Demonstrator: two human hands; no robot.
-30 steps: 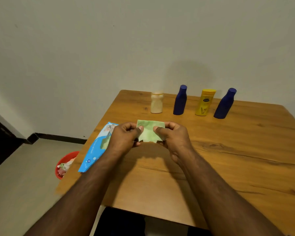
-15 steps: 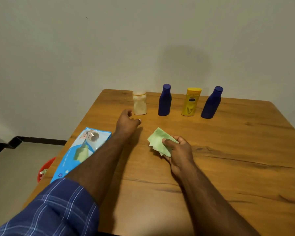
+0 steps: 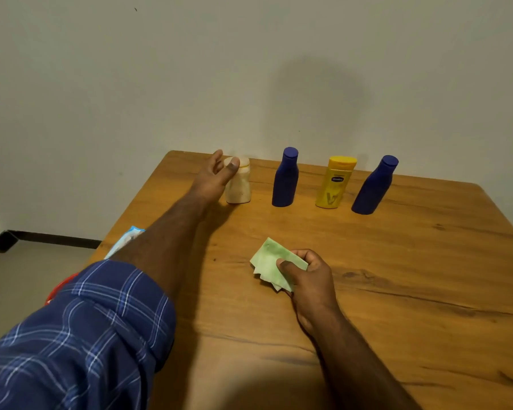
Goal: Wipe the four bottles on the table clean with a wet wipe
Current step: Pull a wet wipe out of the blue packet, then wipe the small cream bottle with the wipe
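Four bottles stand in a row along the table's (image 3: 397,291) far edge: a cream bottle (image 3: 240,184) nearest the far left corner, then a blue bottle (image 3: 285,179), a yellow bottle (image 3: 335,184) and a second blue bottle (image 3: 372,187). The left hand (image 3: 212,177) reaches the cream bottle, fingers spread wide, thumb against its top. Nearer the table's middle, the right hand (image 3: 308,275) pinches a folded green wet wipe (image 3: 268,263), while a wipes packet (image 3: 125,239) lies at the left edge.
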